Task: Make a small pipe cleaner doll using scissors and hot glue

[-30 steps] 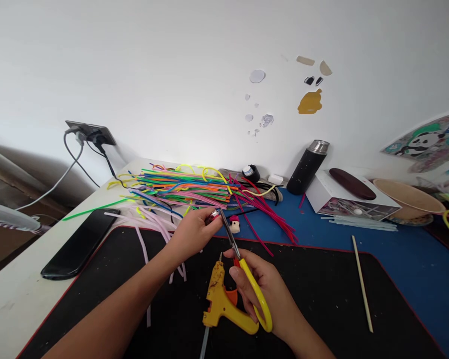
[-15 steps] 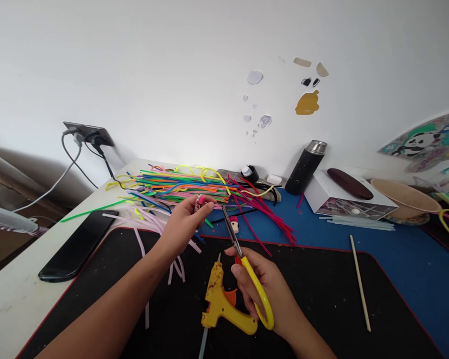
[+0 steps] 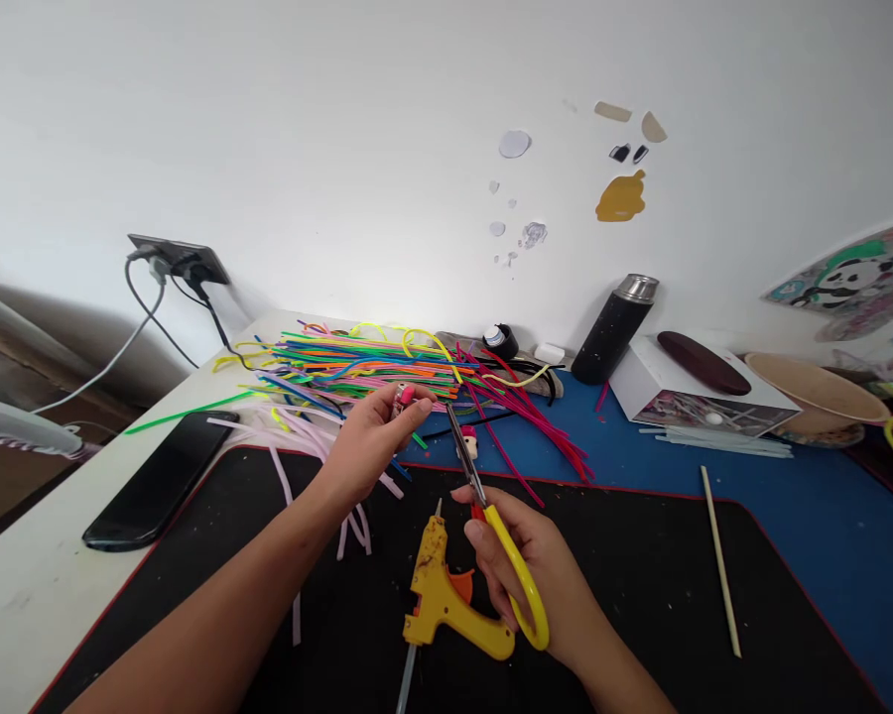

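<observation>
My left hand [image 3: 368, 441] pinches a small pink-and-white piece [image 3: 403, 399], mostly hidden by the fingers. My right hand [image 3: 528, 565] grips scissors [image 3: 517, 570] with yellow and red handles, their blades nearly closed and pointing up and away. The blade tips stand a little right of my left fingertips, apart from the held piece. Behind the blades a little cream figure with a pink top [image 3: 469, 442] sits on the blue surface. Below the scissors lies a yellow hot glue gun [image 3: 439, 605] with an orange trigger and a glue stick in its rear, nozzle facing away.
Colourful pipe cleaners [image 3: 357, 362] are heaped by the wall. A black phone [image 3: 160, 481] lies left, a wooden stick [image 3: 720, 560] right on the black mat [image 3: 625, 595]. Along the back stand a black flask [image 3: 614, 332], a white box [image 3: 700, 387] and a bowl [image 3: 819, 392].
The whole view has shifted slightly. Both hands keep nearly the same pose, with the small piece and the scissors still held.
</observation>
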